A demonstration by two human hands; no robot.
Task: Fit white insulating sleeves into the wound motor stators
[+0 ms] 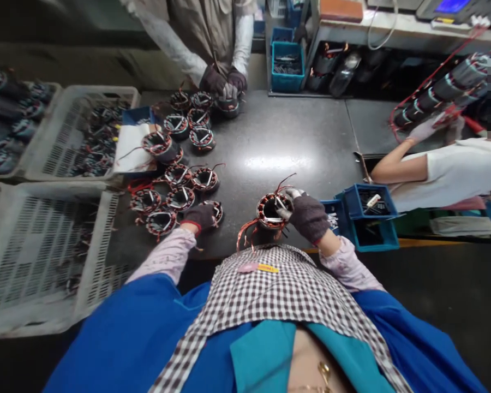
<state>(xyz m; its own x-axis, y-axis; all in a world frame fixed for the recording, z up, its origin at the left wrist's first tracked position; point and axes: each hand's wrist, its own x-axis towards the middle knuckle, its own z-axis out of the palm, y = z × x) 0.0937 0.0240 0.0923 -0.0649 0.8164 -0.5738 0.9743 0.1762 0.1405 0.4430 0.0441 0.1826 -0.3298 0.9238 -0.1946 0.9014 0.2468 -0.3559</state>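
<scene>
A wire-wound motor stator point(263, 215) stands upright on the dark table before me, loose copper leads trailing off its left side. My right hand point(310, 217), in a dark glove with pale fingertips, grips its right rim, fingers reaching over the opening. White strips show inside the ring. To the left, my gloved left hand point(202, 217) is closed round another stator point(218, 212), mostly covered by the hand. Close beside that hand stand several more stators point(180, 198) with copper windings and white strips across their openings.
Across the table, a co-worker's gloved hands point(225, 84) work on a stator. Blue bins point(370, 202) of small parts stand at right, near another person's arm point(405, 164). White plastic crates point(94, 240) line the left side. A teal bin point(287, 82) sits at the back.
</scene>
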